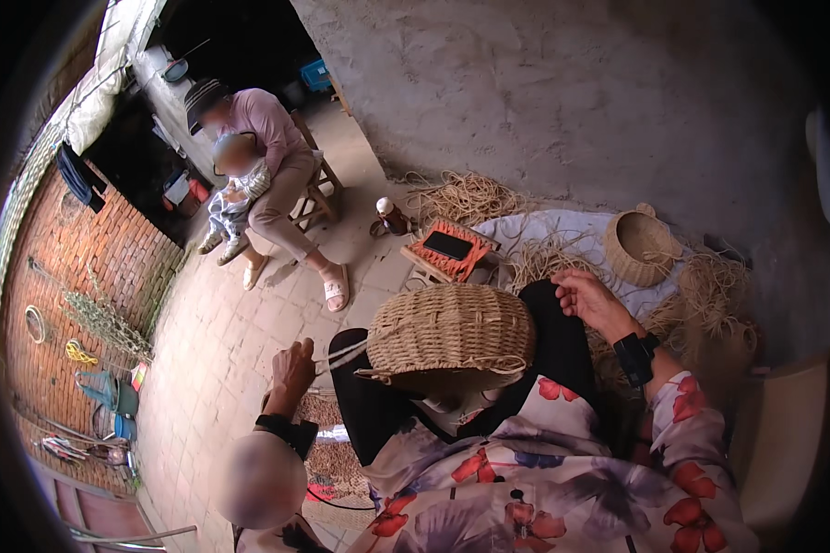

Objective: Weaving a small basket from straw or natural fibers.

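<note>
A woven straw basket point(452, 332) lies tipped on my lap between my knees, its opening toward me. Pale cord point(346, 354) runs from the basket's left side to my left hand point(291, 370), which is closed on it beside my left knee. Raised off the basket, my right hand point(583, 297) is by my right knee. Its fingers are loosely bent and apart, with nothing visible in them. Short loose strands stick out along the basket's near rim.
A small orange woven stool point(444, 251) with a black phone point(447, 244) on it stands ahead. Another round basket point(640, 247) and loose straw cord point(466, 196) lie by the wall. A bottle point(392, 217) stands near a seated person point(266, 129) holding a child point(235, 189).
</note>
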`<state>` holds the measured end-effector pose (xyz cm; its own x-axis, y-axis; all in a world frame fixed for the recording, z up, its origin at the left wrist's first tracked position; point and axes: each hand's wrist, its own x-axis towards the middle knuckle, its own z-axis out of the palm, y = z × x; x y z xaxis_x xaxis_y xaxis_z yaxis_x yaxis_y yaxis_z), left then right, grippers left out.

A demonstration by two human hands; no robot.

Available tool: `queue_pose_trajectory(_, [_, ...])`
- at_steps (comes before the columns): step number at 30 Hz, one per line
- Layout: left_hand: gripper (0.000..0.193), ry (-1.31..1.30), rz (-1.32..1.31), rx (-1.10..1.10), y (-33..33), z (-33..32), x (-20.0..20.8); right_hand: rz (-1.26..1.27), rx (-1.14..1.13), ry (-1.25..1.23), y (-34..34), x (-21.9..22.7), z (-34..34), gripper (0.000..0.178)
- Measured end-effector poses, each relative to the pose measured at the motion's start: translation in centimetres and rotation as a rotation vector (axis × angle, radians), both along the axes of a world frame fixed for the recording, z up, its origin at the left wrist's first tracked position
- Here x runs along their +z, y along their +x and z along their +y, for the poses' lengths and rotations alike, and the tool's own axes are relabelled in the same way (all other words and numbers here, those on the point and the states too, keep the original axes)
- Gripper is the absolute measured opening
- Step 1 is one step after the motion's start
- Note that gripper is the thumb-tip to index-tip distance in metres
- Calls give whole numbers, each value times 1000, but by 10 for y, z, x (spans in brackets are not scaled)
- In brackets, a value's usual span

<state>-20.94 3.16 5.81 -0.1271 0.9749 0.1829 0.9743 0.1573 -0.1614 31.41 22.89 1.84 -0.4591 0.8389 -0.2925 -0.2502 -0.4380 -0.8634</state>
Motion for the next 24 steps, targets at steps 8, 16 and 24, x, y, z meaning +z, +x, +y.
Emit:
queue_pose_trajectory(8, [36, 337, -1723, 410, -65, -7, -16, -34, -7, -1, -2, -4, 6, 15])
queue_pose_trajectory(16, [68, 560, -2115, 679, -236, -183, -34, 9, 102, 29, -26, -1, 1, 14])
queue_pose_trajectory(24, [35, 81, -1571, 359, 17, -65, 48, -302, 109, 748, -76, 79, -43, 11])
